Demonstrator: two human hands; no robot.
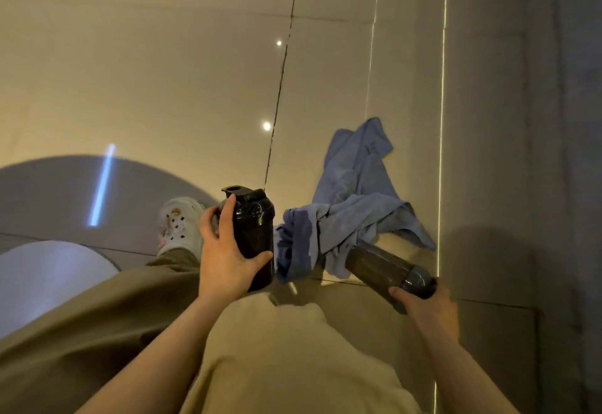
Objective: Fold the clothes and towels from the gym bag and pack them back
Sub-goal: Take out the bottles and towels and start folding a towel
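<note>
Apparently clearing stage: left hand (228,257) grips black shaker (254,234); right hand (426,309) grasps grey bottle (387,270); blue towel (355,198) crumpled between grips, unfolded. Next: park bottles, free hands.

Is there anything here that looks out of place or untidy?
Yes. The blue towel lies crumpled and unfolded on the glossy tiled floor, not in any bag; no bag is in view. Both hands hold bottles: the left hand grips a black shaker bottle upright, and the right hand holds a tilted grey bottle.
</note>
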